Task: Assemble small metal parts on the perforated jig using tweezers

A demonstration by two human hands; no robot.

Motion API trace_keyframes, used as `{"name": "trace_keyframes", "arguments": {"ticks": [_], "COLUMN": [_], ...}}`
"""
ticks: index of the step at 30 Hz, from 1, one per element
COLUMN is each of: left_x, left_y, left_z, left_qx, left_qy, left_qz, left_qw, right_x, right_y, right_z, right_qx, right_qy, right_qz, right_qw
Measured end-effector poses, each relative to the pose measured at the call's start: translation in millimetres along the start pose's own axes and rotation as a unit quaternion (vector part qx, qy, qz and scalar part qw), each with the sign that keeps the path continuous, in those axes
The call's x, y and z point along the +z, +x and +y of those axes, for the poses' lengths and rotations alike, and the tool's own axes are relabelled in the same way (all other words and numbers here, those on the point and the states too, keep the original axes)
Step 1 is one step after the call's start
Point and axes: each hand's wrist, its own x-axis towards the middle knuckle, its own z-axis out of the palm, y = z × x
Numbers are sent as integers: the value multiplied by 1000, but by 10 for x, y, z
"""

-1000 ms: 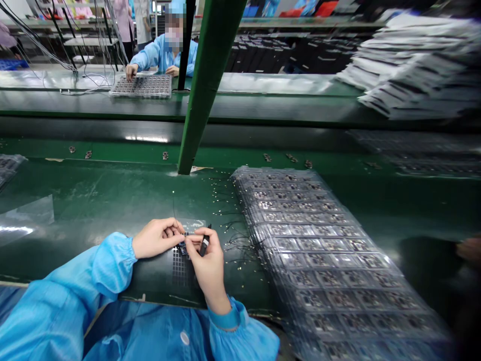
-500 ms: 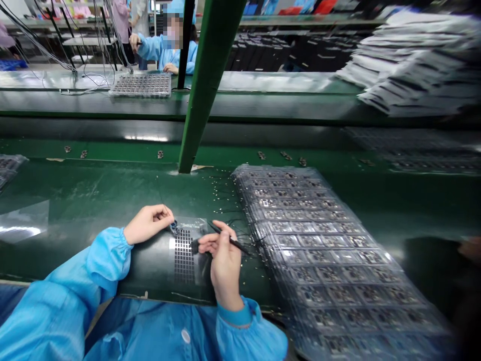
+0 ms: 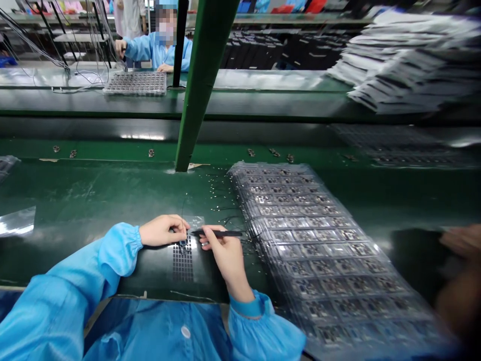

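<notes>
My left hand (image 3: 164, 230) is closed in a pinch on a small circuit board (image 3: 183, 244) with a thin dark wire rising from it. The board is over the upper part of a clear sheet (image 3: 183, 268) bearing rows of small black squares. In my right hand (image 3: 227, 253) is a pair of black tweezers (image 3: 230, 233), nearly level, with the tip pointing left close to my left fingertips. Whether the tip touches the board I cannot tell.
Stacked clear trays (image 3: 311, 235) of small boards stand on the right, with loose wires (image 3: 225, 220) beside them. A green post (image 3: 203, 85) rises ahead. Several small boards (image 3: 151, 153) lie along the green strip. Another person's hand (image 3: 462, 243) is blurred at far right; a co-worker (image 3: 160, 50) sits opposite.
My left hand has moved right, bringing the board over the sheet. The tweezers in my right hand have swung from slanted to nearly level, their tip now near the left fingers.
</notes>
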Motion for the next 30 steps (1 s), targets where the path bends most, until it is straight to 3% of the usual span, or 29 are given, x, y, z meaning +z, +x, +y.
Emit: {"name": "trace_keyframes", "arguments": {"ticks": [15,30], "left_x": [-2,9], "left_y": [12,12], "left_z": [3,8], "left_qx": [-12,-26], "left_qy": [1,-1], "left_qz": [-13,-10], "left_qw": [1000,1000], "right_x": [27,31], "right_y": [-123,-124], "right_z": [7,-1], "right_qx": [-25,-17], "right_qy": [-64,-72], "right_qz": [39,30], "right_qw": [997,997]}}
